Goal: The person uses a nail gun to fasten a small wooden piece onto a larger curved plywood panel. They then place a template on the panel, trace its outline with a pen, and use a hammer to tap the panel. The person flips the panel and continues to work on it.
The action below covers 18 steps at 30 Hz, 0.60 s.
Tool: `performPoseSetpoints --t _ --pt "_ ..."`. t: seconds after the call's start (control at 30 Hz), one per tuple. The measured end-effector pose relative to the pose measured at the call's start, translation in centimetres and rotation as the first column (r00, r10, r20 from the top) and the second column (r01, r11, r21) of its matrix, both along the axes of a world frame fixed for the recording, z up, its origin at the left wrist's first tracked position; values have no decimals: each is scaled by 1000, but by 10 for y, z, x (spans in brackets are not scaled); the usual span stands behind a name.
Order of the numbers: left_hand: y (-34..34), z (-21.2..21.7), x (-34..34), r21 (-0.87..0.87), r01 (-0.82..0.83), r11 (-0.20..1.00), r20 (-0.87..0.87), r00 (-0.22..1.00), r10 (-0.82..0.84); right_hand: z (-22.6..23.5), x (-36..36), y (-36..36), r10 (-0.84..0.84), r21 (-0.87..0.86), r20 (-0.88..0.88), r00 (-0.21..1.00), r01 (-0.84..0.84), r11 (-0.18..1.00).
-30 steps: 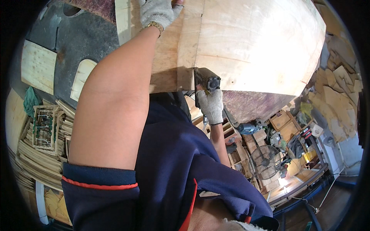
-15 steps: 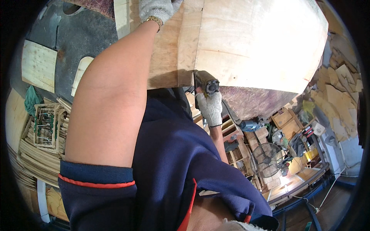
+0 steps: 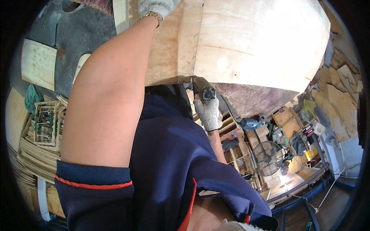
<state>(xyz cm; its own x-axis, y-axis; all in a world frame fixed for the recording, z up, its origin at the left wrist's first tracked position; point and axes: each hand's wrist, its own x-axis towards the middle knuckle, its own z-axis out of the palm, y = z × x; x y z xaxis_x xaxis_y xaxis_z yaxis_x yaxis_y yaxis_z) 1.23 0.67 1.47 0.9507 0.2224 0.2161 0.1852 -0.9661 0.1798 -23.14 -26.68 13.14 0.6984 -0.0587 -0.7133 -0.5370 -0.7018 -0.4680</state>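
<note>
A large pale plywood sheet lies before me, with a seam running across it. My left hand, in a grey knit glove with a gold watch at the wrist, reaches to the sheet's far part; its fingers are cut off by the top edge of the view. My right hand, gloved too, is closed around the grip of a dark nail gun. The tool is at the sheet's near edge, close to the seam; whether its nose touches the wood is hidden.
A dark work surface with smaller plywood pieces is at left, above stacked thin strips and a wooden crate. At right stand a round fan, a blue power tool and piled wood scraps.
My right hand and the nail gun have shifted slightly left and back toward me, off the sheet's near edge. My left hand has moved a little up in the view.
</note>
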Motion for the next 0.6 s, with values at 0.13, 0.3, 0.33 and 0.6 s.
performPoseSetpoints --t 0.13,0.3,0.33,0.6 --pt "0 -2 -1 10 7 1000 41 999 -7 1 -4 1 -135 96 -91 987 143 985" --pt "1 -2 1 14 14 1000 40 999 -14 -1 -10 0 -34 55 -23 999 35 998" --pt "0 -2 1 12 11 1000 41 999 -11 0 -12 0 -60 76 -20 998 61 995" --pt "-1 -24 1 -32 17 999 53 998 -15 -6 -13 -5 55 -97 17 998 -53 994"
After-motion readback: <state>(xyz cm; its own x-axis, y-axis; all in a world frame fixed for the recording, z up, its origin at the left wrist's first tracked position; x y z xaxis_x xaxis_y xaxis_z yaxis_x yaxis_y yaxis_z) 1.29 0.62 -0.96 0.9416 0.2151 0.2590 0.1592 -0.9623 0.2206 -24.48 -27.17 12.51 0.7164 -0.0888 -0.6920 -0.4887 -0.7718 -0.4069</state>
